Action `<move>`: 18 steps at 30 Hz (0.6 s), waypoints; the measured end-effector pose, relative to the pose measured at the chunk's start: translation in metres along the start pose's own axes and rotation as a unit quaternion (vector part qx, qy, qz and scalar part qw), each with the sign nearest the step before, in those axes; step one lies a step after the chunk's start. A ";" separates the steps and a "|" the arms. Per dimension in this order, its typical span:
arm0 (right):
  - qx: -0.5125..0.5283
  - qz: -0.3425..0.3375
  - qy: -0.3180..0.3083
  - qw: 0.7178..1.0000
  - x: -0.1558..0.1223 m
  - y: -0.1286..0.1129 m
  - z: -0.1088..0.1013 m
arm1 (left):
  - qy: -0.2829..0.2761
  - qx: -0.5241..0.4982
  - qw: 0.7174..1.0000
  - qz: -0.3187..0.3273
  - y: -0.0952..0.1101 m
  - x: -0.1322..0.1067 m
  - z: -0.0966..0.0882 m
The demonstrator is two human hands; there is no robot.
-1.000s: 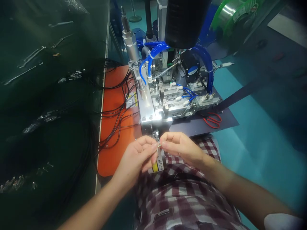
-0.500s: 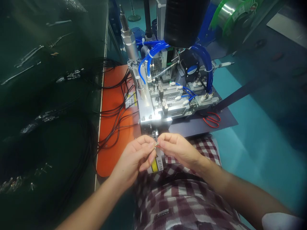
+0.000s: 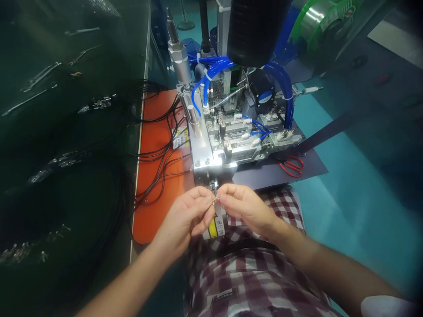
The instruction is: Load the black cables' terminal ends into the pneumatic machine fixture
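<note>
My left hand (image 3: 193, 211) and my right hand (image 3: 246, 204) meet fingertip to fingertip in front of the machine. Between them is a small piece with thin wires (image 3: 216, 200), pale metallic and red; most of it is hidden by the fingers. Thumb and forefinger of each hand are pinched closed on it. Just beyond the fingertips is the small metal fixture (image 3: 214, 183) at the machine's front. Below the hands shows a label with a yellow patch (image 3: 214, 228).
The machine (image 3: 231, 132) has blue air hoses (image 3: 287, 97). Red-handled pliers (image 3: 292, 166) lie on its dark base. Black cables (image 3: 161, 154) cross the orange plate (image 3: 155, 224) from the dark table (image 3: 105, 220) at left, where bagged connectors lie. A green solder spool (image 3: 313, 17) hangs upper right.
Both hands stay almost in place, still pinching. The wires between the fingertips have shifted slightly, and a little more red shows.
</note>
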State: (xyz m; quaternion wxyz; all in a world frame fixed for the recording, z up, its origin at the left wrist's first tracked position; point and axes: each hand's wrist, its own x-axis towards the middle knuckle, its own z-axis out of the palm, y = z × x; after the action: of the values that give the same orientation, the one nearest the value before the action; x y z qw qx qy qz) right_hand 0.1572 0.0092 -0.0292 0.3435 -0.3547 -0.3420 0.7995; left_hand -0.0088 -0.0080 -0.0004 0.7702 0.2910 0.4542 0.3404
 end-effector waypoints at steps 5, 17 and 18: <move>-0.032 -0.015 0.028 0.999 -0.001 -0.001 0.001 | 0.003 0.005 1.000 0.006 0.000 0.000 0.001; -0.374 -0.395 0.159 0.824 -0.013 0.004 0.003 | 0.017 -0.002 1.000 0.014 -0.001 0.000 0.003; -0.380 -0.405 0.155 0.817 -0.012 0.005 0.003 | 0.017 -0.002 1.000 0.013 -0.001 0.000 0.003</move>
State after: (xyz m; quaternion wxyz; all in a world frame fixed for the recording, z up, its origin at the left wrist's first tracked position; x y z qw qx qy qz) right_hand 0.1599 -0.0038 -0.0273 0.5223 -0.4058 -0.6738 0.3295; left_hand -0.0061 -0.0084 0.0000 0.7580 0.2898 0.4629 0.3566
